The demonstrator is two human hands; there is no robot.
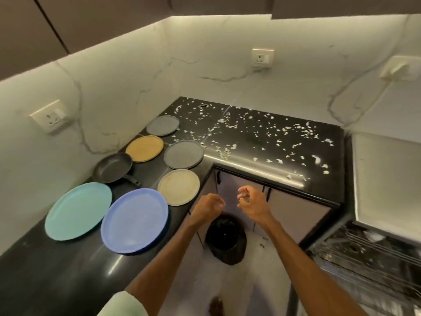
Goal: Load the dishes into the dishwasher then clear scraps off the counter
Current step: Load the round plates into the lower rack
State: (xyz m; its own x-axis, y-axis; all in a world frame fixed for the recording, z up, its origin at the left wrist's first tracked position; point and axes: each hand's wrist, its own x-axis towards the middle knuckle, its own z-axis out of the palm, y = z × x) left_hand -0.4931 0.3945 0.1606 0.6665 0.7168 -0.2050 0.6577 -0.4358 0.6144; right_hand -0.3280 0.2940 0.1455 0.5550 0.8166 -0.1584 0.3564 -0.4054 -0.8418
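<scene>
Several plates lie flat on the black counter (pixel 57 270): a teal plate (pixel 78 210), a blue plate (pixel 134 221), a beige plate (pixel 178 187), two grey plates (pixel 183 154) (pixel 162 125) and a yellow plate (pixel 144 148). A black frying pan (pixel 113 167) sits between them. White scraps (pixel 262 137) are strewn over the far counter. The dishwasher (pixel 373 254) stands open at the right, its wire rack showing. My left hand (pixel 208 207) and my right hand (pixel 249 201) hover with loosely curled fingers in front of the counter corner, holding nothing.
A black bin (pixel 225 239) stands on the floor below my hands, in front of the grey cabinet doors (pixel 293 213). Wall sockets (pixel 262 57) sit on the marble backsplash. The dishwasher's raised door panel (pixel 387 179) fills the right side.
</scene>
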